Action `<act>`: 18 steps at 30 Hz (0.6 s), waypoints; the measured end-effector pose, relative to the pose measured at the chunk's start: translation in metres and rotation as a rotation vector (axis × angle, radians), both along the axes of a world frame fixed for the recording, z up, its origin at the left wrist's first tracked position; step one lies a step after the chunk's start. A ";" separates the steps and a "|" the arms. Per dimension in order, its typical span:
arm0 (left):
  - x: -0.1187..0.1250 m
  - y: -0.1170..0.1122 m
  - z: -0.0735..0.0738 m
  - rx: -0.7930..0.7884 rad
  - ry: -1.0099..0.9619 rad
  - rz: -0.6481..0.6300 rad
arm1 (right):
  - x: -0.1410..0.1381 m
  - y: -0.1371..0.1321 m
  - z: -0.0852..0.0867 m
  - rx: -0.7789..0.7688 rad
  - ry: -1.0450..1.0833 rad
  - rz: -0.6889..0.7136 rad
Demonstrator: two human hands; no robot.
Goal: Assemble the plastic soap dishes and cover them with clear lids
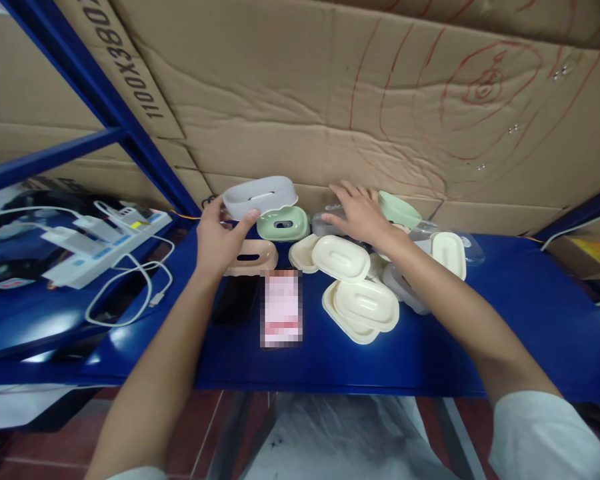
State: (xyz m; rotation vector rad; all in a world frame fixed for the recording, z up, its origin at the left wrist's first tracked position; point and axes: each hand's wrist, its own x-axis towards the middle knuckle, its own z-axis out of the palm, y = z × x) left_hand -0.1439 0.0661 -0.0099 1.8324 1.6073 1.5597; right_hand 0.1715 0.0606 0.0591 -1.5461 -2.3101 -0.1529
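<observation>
My left hand (219, 239) grips a pale grey oval lid (261, 195) and holds it up above a green oval dish (283, 223) and a pink one (253, 257) on the blue shelf (505, 320). My right hand (361, 212) lies with fingers stretched out flat over a clear grey piece (326, 223) at the back of the pile, next to a light green lid (399, 209). Several cream oval lids and dishes (364, 305) lie in front of that hand.
A dark phone (236, 300) and a blurred-out card (281, 308) lie near the shelf's front. White power strips and cables (97, 247) sit on the left shelf section. Cardboard (330, 100) lines the back wall. Blue uprights (100, 100) frame the shelf.
</observation>
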 end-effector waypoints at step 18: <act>0.049 -0.014 -0.021 -0.059 0.042 -0.277 | -0.022 0.003 0.002 -0.069 0.064 0.468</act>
